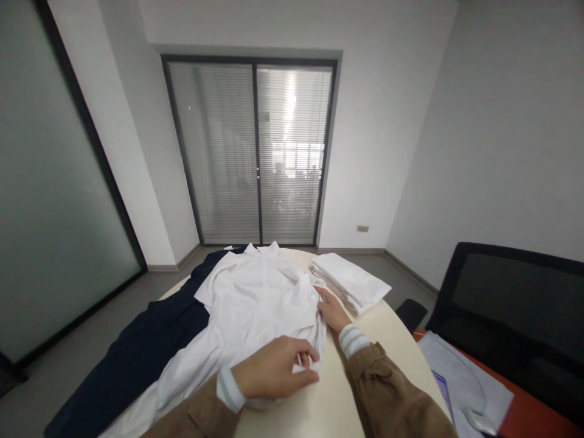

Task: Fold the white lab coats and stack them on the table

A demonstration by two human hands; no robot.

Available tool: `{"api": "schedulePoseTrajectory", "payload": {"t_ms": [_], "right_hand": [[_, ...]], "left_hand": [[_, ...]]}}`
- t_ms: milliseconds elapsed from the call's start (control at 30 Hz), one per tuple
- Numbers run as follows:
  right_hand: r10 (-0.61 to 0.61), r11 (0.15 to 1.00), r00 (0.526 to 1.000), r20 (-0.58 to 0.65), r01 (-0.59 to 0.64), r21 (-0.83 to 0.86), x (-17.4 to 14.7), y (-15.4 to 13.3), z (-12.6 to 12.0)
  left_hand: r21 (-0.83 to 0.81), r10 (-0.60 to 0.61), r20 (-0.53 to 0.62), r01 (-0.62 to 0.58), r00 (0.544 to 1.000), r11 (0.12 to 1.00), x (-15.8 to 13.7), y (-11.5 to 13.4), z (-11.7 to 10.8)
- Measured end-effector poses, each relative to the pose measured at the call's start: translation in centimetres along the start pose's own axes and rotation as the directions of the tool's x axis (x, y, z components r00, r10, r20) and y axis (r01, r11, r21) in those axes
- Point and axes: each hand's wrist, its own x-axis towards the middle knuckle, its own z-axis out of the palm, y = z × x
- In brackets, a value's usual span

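Observation:
A white short-sleeved shirt with a collar lies spread out on the round table, its collar at the far edge. My right hand grips the shirt's right side near the sleeve, with its fingertips partly hidden by cloth. Closer to me, my left hand is over the shirt's lower right edge. Its fingers are curved, and a gap shows between thumb and forefinger. White cloth is visible behind that gap. Dark navy clothing lies along the left, partly under the shirt.
A folded white garment rests at the table's right far edge. The pale tabletop curves round on the right. Beyond it are a black mesh chair, papers and a mouse on an orange surface. A glass door with blinds is behind.

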Motion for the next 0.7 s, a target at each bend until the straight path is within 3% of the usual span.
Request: {"api": "schedulePoseTrajectory", "payload": {"t_ms": [67,133,233,300,533,700], "right_hand": [[0.075,0.997,0.997,0.007,-0.075,0.013,-0.1,-0.4,-0.8],[0.133,0.991,0.991,-0.012,-0.133,-0.03,-0.5,-1.1,-1.6],[0.166,0.962,0.985,-0.054,-0.173,-0.213,-1.2,-2.2,-2.3],[0.187,0.918,0.979,-0.079,-0.203,-0.34,-1.6,-3.0,-2.4],[0.248,0.848,0.969,0.0,-0.217,-0.483,-2.3,-4.4,-2.7],[0.326,0.767,0.942,0.076,-0.217,-0.604,-2.7,-4.5,-3.6]], "left_hand": [[-0.168,0.03,0.245,0.012,0.969,0.986,-0.1,0.1,0.2],[-0.206,0.017,0.316,0.051,0.949,0.977,-0.1,-0.2,0.2],[0.018,-0.011,0.038,0.01,0.999,1.0,0.0,-1.1,0.2],[0.201,0.005,-0.101,0.015,0.995,0.979,0.0,-1.7,0.2],[0.463,-0.173,-0.161,0.229,0.972,0.856,-0.2,-3.6,0.5],[0.517,-0.196,-0.151,0.246,0.969,0.82,0.1,-4.0,0.3]]}}
